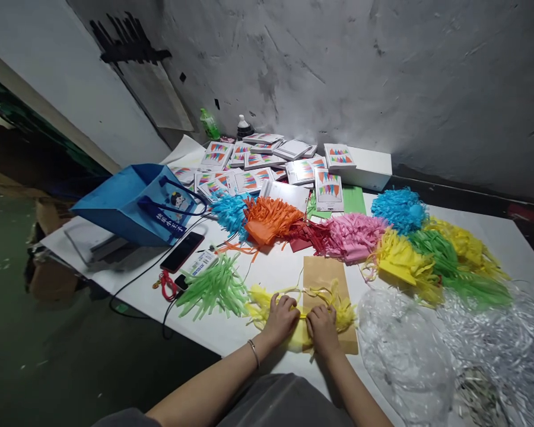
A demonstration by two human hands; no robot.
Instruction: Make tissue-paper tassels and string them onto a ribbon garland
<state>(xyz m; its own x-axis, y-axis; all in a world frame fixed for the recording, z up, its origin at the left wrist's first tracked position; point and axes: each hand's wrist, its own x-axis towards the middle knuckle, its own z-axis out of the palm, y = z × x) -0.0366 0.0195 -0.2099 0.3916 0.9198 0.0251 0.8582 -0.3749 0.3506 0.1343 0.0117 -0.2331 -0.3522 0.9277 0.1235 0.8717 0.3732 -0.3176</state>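
Both hands are low over the near edge of the table, gripping a yellow tissue-paper tassel [258, 303] between them. My left hand [283, 315] has its fingers curled on the tassel's middle. A short gap away, my right hand [323, 323] is closed on the same twisted middle. The fringed ends spread out to both sides. Beneath the right hand lies a brown paper sheet [323, 273]. A light green tassel [218, 284] rests just left of the yellow one. The fingertips' exact hold is partly hidden.
Beyond lie piles of orange [273, 219], pink [356, 234], blue [398, 209] and yellow tassels [398, 258]. Printed packets [258, 178] are heaped by the wall. A blue bag [120, 201] and phone [182, 251] are left; clear plastic bags [404, 350] are right.
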